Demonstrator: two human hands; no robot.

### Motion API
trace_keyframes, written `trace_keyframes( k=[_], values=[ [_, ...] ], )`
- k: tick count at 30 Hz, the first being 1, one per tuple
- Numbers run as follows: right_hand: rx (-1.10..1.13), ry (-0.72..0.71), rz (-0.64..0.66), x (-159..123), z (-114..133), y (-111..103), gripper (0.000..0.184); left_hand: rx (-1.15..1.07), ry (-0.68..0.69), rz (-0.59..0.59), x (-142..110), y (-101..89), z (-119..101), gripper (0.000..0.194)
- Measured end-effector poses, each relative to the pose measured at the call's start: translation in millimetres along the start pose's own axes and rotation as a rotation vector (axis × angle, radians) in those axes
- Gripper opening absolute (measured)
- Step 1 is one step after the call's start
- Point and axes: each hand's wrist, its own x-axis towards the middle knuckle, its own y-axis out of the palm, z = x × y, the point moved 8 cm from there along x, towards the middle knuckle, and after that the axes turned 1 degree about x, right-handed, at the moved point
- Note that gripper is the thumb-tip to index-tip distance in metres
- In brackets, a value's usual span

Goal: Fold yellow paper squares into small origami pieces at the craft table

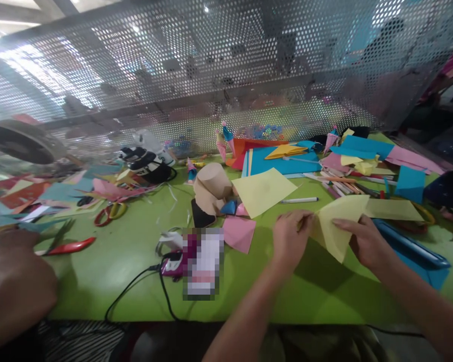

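Between my two hands, raised over the green table (256, 286), is a sheet of pale yellow paper (337, 229) with a curved bend in it. My left hand (292, 234) pinches its left edge with the fingertips. On the other side my right hand (366, 239) grips the right part, thumb lying on the front face and the other fingers behind. Another pale yellow sheet (266, 191) lies flat just beyond my left hand, with a capped pen (300, 200) beside it. A pink paper square (239, 234) rests to the left.
A pixelated phone-like item (206, 261) and a purple glue gun (177, 261) with a black cord lie left of my arms. Farther left are scissors (110, 213), a red-handled cutter (71, 246) and another person's hand (15, 271). A blue case (411, 244) lies right; a perforated screen (226, 65) stands behind.
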Motion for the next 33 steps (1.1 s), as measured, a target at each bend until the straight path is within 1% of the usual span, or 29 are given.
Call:
trace_keyframes(
  k=[3,6,9,12,16,21,22,27,33],
  values=[
    [0.047,0.044,-0.017,-3,0,7,0.041,0.106,0.058,-0.031,-2,0.1,-3,0.017],
    [0.019,0.029,-0.045,-4,3,11,0.042,0.183,0.116,-0.055,-4,0.1,-8,0.016],
    [-0.063,-0.015,-0.1,-4,11,10,0.038,0.166,0.12,-0.06,-4,-0.7,-9,0.011],
    [-0.114,-0.018,-0.115,-6,17,12,0.035,0.157,0.118,-0.06,-3,-1.3,-9,0.011],
    [-0.132,-0.034,-0.13,-8,23,14,0.038,0.146,0.112,-0.067,-4,-1.6,-8,0.011],
    [-0.154,-0.036,-0.172,-9,18,11,0.046,0.106,0.102,-0.061,-4,-1.2,-7,0.011],
    [-0.152,-0.045,-0.168,-9,17,11,0.045,0.107,0.098,-0.059,-4,-1.1,-7,0.01],
    [-0.24,-0.146,-0.051,-9,21,20,0.033,0.146,0.083,-0.067,-4,-1.3,-6,0.009],
    [-0.318,-0.214,-0.064,-9,23,17,0.026,0.092,0.05,-0.047,-6,-0.1,-2,0.013]
  ],
)
